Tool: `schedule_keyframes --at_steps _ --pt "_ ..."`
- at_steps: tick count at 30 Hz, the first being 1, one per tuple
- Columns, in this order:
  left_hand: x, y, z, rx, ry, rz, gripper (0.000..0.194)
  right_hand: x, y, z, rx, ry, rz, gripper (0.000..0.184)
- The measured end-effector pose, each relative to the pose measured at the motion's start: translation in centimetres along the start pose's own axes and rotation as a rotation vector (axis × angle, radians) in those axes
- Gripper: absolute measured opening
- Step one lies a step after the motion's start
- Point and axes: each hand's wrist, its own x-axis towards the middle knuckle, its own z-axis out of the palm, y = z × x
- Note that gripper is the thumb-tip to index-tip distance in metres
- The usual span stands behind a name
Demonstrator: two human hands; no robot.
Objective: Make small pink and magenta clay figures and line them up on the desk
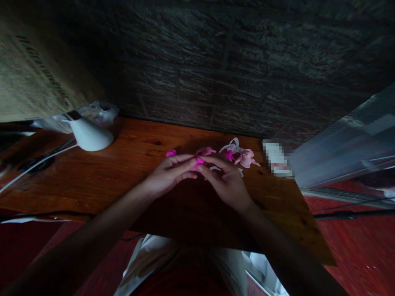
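A small, bright pink lump of modelling clay [199,163] is pinched between the fingertips of both my hands, above the wooden table. My left hand [169,174] closes on it from the left with thumb and fingers. From the right, my right hand [227,181] grips the same lump, its thumb in front. Just beyond my fingers lie a bright pink piece [170,153], a duller pink piece [206,151] and a deep pink piece [228,156]. A pale pink shaped figure [247,158] lies to the right, near a crumpled whitish strip [233,144].
The wooden table [132,142] meets a dark brick-patterned wall [191,61]. At left stand a white cone-shaped lamp base [91,133] with a cord, a plastic bag [100,113] and a large printed paper shade [33,74]. A blurred-out white object [276,157] lies at right.
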Motion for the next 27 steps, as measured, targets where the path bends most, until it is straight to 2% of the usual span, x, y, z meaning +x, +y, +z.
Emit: schedule_keyframes --at_steps 4,11,16,19,22,27 --pt "-0.1 -0.5 0.3 -0.081 0.037 0.055 0.028 0.0 0.3 0.4 0.195 -0.009 0.085 0.017" --pt "-0.4 -0.4 -0.4 0.2 0.118 0.179 0.021 -0.2 -0.8 0.8 0.414 -0.053 0.329 0.017" --pt "0.7 0.9 -0.6 0.377 0.017 0.265 0.023 0.1 -1.3 0.3 0.254 -0.001 0.204 0.017" --pt "1.5 1.6 -0.5 0.423 -0.084 0.224 0.034 0.4 -1.2 0.0 0.202 0.071 0.165 0.012" --pt "1.9 1.6 -0.2 0.369 -0.121 0.147 0.044 0.7 -0.9 -0.2 0.264 0.156 0.189 0.009" --pt "1.8 0.2 0.3 0.368 -0.117 0.097 0.025 0.7 -0.3 0.3 0.308 0.178 0.235 0.013"
